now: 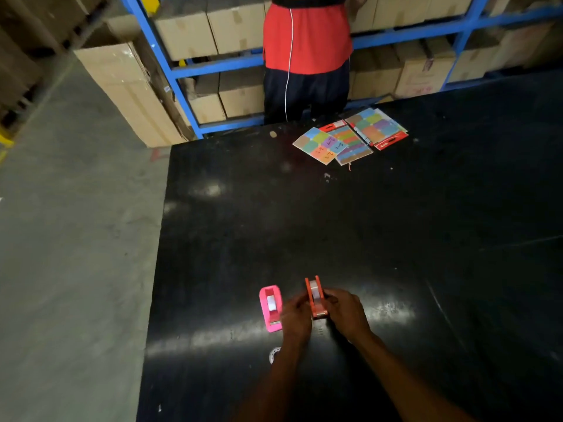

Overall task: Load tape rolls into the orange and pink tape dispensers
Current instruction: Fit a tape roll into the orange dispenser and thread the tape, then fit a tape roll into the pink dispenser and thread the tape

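The orange tape dispenser [315, 295] is tilted up off the black table [396, 239], a pale tape roll showing in its well. My left hand [295, 318] grips its left side and my right hand [345, 312] grips its right side. The pink tape dispenser [270, 309] lies flat on the table just left of my left hand, with a whitish roll inside it. A loose tape roll [274, 354] peeks out from under my left forearm, mostly hidden.
Colourful sticky-note packs [350, 137] and a pen lie at the table's far edge. A person in a red top [306, 41] stands beyond it, before blue shelving [189, 68] stacked with cardboard boxes. The table's left edge drops to a grey concrete floor [70, 239].
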A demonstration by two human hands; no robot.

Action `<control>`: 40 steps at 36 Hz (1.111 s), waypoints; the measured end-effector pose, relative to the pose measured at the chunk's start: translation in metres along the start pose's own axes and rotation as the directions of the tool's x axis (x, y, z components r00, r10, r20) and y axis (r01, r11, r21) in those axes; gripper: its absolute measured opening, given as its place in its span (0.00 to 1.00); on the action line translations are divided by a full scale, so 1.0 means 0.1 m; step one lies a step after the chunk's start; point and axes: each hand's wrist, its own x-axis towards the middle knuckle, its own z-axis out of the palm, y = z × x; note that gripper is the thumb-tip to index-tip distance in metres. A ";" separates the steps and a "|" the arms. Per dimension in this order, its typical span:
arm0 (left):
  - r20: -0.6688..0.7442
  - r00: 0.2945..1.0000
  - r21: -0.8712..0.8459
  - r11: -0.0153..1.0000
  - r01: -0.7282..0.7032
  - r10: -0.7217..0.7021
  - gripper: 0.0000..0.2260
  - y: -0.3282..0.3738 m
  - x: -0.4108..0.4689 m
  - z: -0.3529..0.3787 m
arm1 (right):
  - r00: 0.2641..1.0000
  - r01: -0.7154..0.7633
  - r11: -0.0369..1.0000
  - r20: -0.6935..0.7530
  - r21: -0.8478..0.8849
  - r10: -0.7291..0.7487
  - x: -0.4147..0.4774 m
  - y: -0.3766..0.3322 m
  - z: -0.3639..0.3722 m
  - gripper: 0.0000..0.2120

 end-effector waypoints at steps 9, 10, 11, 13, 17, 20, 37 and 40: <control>-0.035 0.997 0.164 0.984 -0.064 0.071 0.12 -0.31 0.08 0.00 | 0.999 -0.010 0.999 0.032 0.031 0.009 -0.04 0.02 0.02 0.09; -0.030 0.997 0.160 0.985 -0.066 0.071 0.12 -0.35 0.10 0.00 | 1.000 -0.007 1.000 0.026 0.016 0.006 -0.04 0.04 0.03 0.10; -0.017 0.998 0.145 0.987 -0.063 0.066 0.13 -0.39 0.11 0.00 | 1.000 -0.002 1.000 0.024 0.003 0.002 -0.05 0.05 0.03 0.10; 0.015 0.998 0.131 0.990 -0.055 0.053 0.12 -0.42 0.12 0.00 | 1.000 0.001 1.000 0.028 -0.011 0.000 -0.05 0.09 0.04 0.09; 0.081 0.995 0.154 0.986 -0.063 0.051 0.11 -0.09 -0.10 -0.06 | 1.000 0.005 0.996 0.014 -0.084 -0.004 -0.10 0.11 0.04 0.09; 0.123 0.992 0.175 0.983 -0.059 0.038 0.11 -0.02 -0.15 -0.12 | 0.998 -0.002 0.983 -0.062 -0.184 -0.009 -0.16 0.13 0.01 0.11; -0.007 0.996 0.223 0.971 -0.082 0.085 0.12 0.04 -0.56 -0.48 | 0.993 -0.110 0.879 -0.005 -0.463 0.121 -0.73 0.46 -0.17 0.24; -0.041 0.995 0.203 0.976 -0.079 0.090 0.09 -0.01 -0.61 -0.58 | 0.994 -0.092 0.894 0.015 -0.439 0.110 -0.82 0.52 -0.07 0.27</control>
